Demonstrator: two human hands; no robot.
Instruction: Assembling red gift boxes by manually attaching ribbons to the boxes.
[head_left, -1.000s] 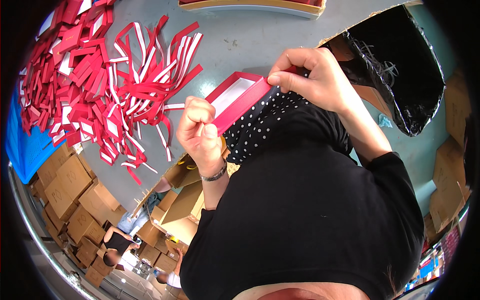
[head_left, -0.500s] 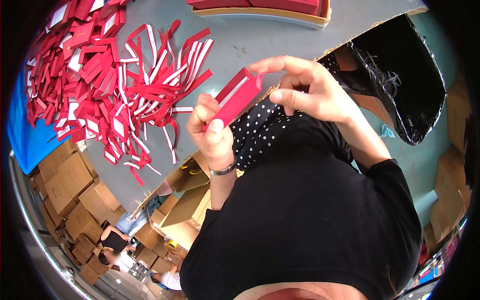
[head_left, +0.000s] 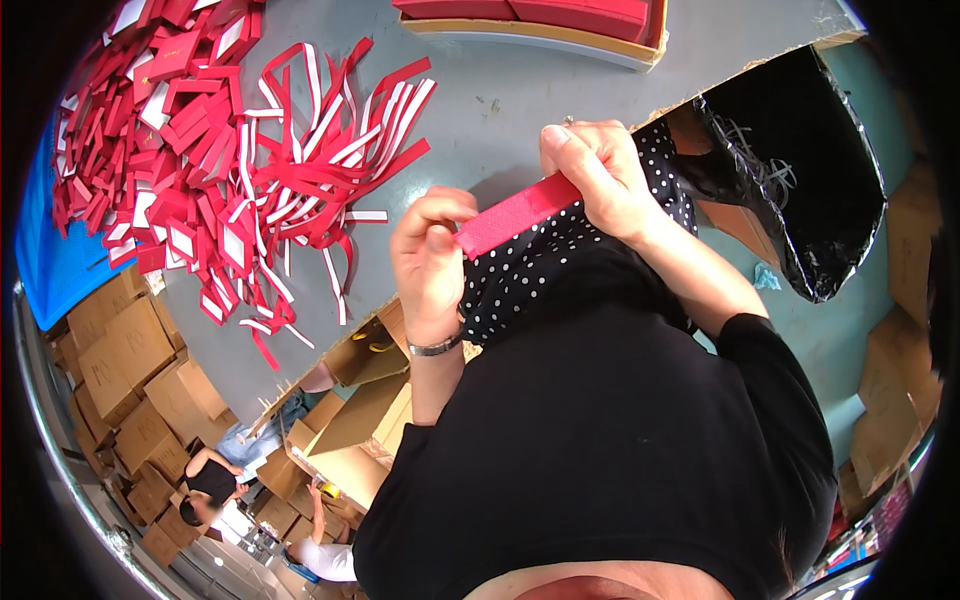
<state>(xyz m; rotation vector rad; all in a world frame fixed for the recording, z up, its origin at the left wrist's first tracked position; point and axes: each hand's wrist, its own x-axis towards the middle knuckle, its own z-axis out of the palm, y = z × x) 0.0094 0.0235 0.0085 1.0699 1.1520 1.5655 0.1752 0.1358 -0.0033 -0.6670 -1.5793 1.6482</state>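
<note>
A slim red box with a textured face is held slantwise above my lap. My right hand closes around its upper right end, thumb on the near side. At the lower left end, my left hand has its curled fingers against the box's edge and its thumb bent close beside it. The fingers behind the box are partly hidden. To the left on the grey table, red and white ribbon strips spread out beside a heap of small red boxes.
An open carton with larger red pieces stands at the table's far side. A black plastic-lined bin is at right, a blue crate at far left. Cardboard boxes are stacked lower left, near two other people.
The red box has turned flatter, its broad face now toward me. My right hand has gone from loosely pinching near a ribbon end to gripping the box; my left grip has loosened toward the lower end.
</note>
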